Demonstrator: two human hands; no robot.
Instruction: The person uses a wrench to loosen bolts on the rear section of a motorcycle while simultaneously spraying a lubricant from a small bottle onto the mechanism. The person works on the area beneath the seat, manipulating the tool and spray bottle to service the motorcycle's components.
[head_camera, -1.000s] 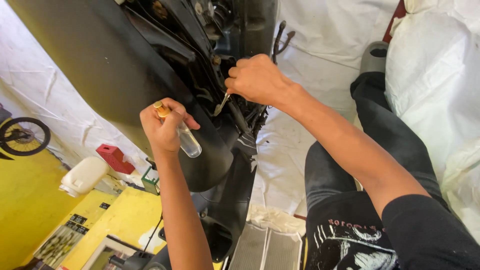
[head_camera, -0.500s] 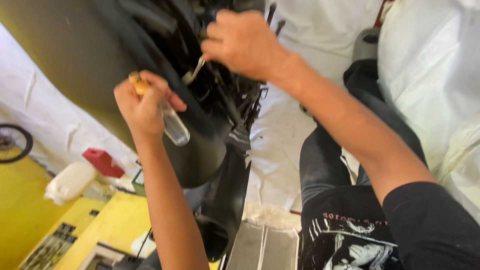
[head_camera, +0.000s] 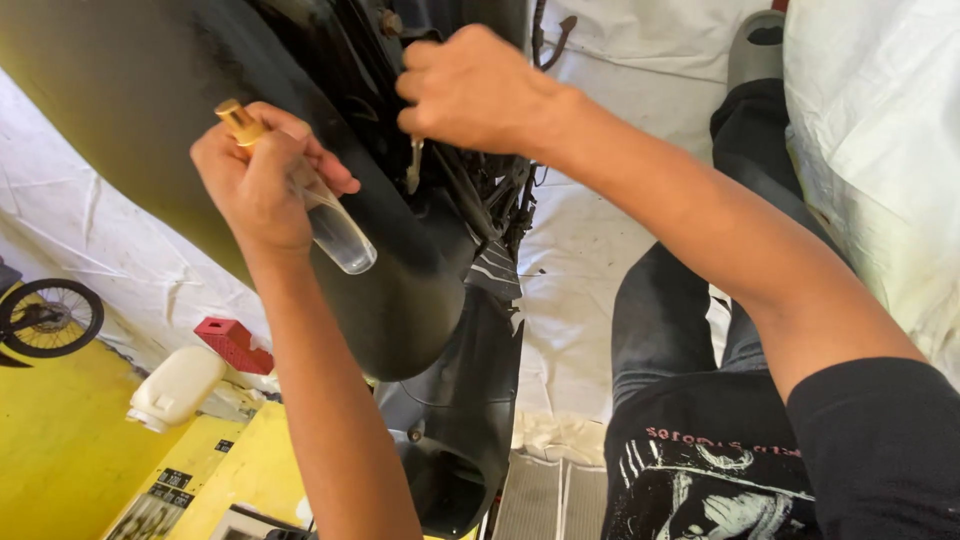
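Screwdriver (head_camera: 318, 212), clear handle and gold cap, is sitting at ten o'clock in my view, and my left hand (head_camera: 262, 180) is wrapping tight around it against the black fender (head_camera: 400, 300). At twelve, my right hand (head_camera: 478, 88) is closing fully on a small metal tool (head_camera: 412, 168), which is hanging down beside the frame.

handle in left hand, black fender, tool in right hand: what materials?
Screwdriver handle in the left hand: clear plastic, see-through and glossy, with a gold-coloured end. Black fender: probably plastic, dull sheen. Tool in the right hand: likely bare metal, grey and shiny; mostly hidden.
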